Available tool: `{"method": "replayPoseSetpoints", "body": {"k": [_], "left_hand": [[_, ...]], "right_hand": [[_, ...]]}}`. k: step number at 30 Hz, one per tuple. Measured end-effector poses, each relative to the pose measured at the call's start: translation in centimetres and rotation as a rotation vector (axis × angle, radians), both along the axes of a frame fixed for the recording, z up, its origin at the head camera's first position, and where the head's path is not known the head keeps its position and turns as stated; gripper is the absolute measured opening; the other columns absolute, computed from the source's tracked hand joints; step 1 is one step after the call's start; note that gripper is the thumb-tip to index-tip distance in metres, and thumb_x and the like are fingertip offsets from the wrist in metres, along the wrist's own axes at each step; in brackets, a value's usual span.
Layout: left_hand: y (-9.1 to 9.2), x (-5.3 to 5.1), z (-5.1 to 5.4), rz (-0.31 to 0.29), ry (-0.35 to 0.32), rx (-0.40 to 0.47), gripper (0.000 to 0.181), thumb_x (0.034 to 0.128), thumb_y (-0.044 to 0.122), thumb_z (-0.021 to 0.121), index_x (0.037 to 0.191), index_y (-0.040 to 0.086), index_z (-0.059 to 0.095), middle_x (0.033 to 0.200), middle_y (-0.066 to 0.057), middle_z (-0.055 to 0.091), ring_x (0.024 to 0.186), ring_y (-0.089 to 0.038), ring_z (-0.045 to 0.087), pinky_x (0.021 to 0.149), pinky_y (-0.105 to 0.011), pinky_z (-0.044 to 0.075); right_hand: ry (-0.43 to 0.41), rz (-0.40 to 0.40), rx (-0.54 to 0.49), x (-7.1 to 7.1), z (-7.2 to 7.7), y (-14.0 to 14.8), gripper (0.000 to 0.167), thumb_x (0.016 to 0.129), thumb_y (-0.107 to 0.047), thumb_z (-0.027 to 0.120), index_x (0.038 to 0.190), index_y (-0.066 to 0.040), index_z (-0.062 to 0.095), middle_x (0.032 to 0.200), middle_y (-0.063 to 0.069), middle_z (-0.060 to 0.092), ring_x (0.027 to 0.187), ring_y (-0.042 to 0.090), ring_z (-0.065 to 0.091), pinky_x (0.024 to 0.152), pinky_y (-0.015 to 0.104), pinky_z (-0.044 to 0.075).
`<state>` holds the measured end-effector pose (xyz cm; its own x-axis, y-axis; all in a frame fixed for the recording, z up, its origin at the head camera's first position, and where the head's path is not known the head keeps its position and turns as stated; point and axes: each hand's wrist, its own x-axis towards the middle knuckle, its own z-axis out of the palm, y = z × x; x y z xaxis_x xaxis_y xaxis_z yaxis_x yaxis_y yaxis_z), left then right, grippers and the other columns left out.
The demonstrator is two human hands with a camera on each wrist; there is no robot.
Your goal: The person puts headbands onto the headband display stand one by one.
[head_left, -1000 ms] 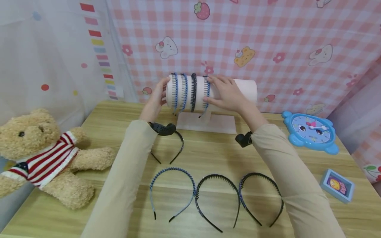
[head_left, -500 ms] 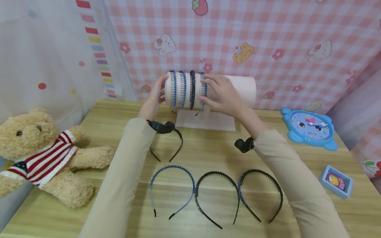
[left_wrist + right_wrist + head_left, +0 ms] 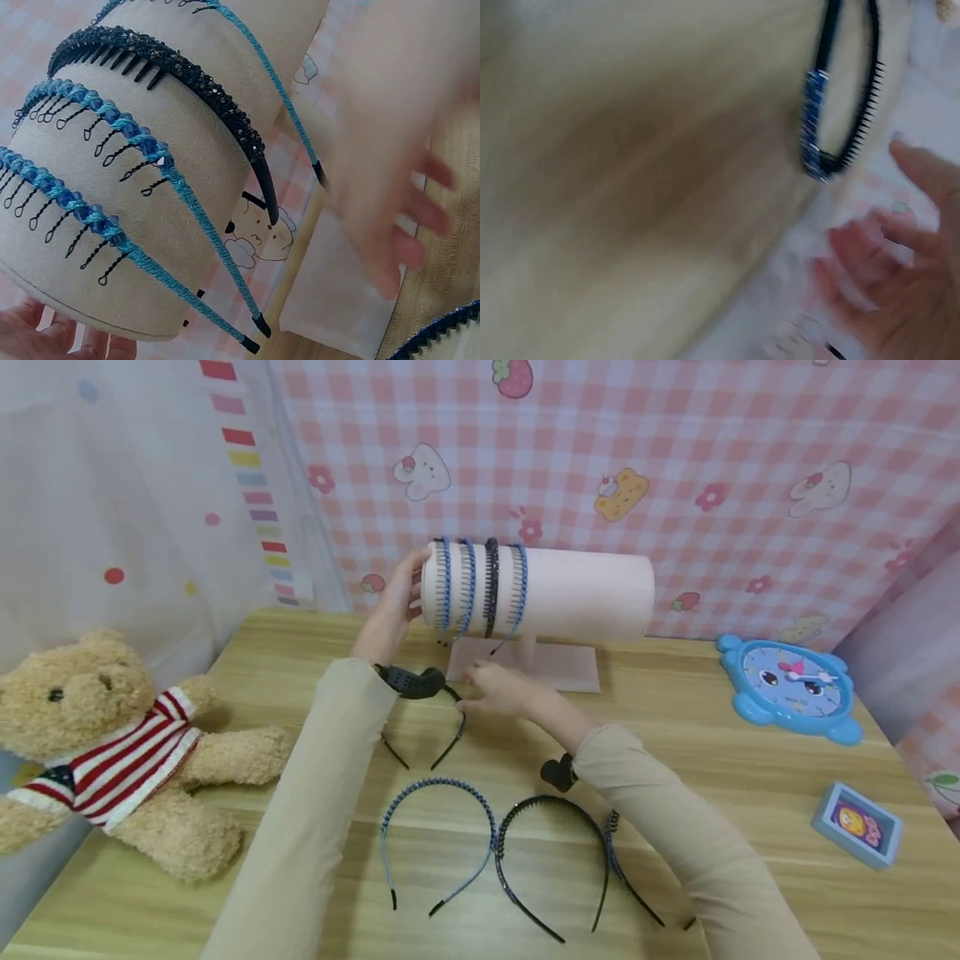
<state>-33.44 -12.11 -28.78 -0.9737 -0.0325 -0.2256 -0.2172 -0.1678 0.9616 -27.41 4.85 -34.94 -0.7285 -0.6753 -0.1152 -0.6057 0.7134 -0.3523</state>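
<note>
A white cylinder stands on its base, carrying two blue headbands, a black one and another blue one at its left half. My left hand holds the cylinder's left end; in the left wrist view its fingers show under the rim. My right hand is in front of the base, fingers loosely bent and holding nothing, close to a dark headband partly hidden by the left wrist's camera. The right wrist view shows this headband beyond the blurred right hand.
On the wooden table lie a blue headband, a black headband and another partly under the right sleeve. A teddy bear sits left; a blue clock and a small blue frame are right.
My right hand has left the fourth headband on the cylinder and come down and left over the table, beside the dark headband. My left hand has stayed at the cylinder's end.
</note>
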Motion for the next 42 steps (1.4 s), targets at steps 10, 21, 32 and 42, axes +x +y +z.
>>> {"method": "replayPoseSetpoints", "body": {"k": [10, 21, 32, 42], "left_hand": [[0.6, -0.3, -0.4, -0.023, 0.006, 0.022, 0.037, 0.0903, 0.042, 0.045, 0.118, 0.017, 0.051, 0.101, 0.006, 0.056, 0.089, -0.010, 0.054, 0.085, -0.027, 0.037], [0.7, 0.4, 0.1, -0.011, 0.004, 0.024, 0.032, 0.0900, 0.040, 0.046, 0.112, 0.018, 0.052, 0.093, 0.008, 0.057, 0.082, -0.007, 0.055, 0.085, -0.027, 0.037], [0.0, -0.8, -0.6, 0.033, -0.026, 0.039, 0.028, 0.0849, 0.044, 0.054, 0.100, 0.021, 0.057, 0.091, 0.010, 0.059, 0.083, -0.007, 0.053, 0.080, -0.025, 0.037], [0.0, -0.8, -0.5, 0.052, -0.037, 0.025, 0.032, 0.0846, 0.047, 0.054, 0.103, 0.021, 0.058, 0.106, 0.007, 0.058, 0.093, -0.009, 0.052, 0.087, -0.028, 0.035]], "right_hand": [[-0.343, -0.352, -0.115, -0.6, -2.7, -1.5, 0.041, 0.086, -0.009, 0.060, 0.122, 0.008, 0.049, 0.111, 0.020, 0.061, 0.067, 0.018, 0.066, 0.058, 0.020, 0.052], [-0.629, -0.422, -0.282, -0.3, -1.1, 3.7, 0.041, 0.087, -0.001, 0.048, 0.125, 0.013, 0.043, 0.101, 0.024, 0.059, 0.058, 0.008, 0.062, 0.065, 0.023, 0.054], [-0.709, -0.465, -0.344, 0.4, 1.8, 14.5, 0.052, 0.088, -0.006, 0.046, 0.133, 0.013, 0.028, 0.123, 0.031, 0.043, 0.071, 0.008, 0.061, 0.072, 0.024, 0.054], [-0.658, -0.569, -0.415, 2.6, 4.7, 21.0, 0.055, 0.093, -0.017, 0.050, 0.132, 0.013, 0.027, 0.100, 0.008, 0.054, 0.079, 0.008, 0.060, 0.080, 0.030, 0.052]]}}
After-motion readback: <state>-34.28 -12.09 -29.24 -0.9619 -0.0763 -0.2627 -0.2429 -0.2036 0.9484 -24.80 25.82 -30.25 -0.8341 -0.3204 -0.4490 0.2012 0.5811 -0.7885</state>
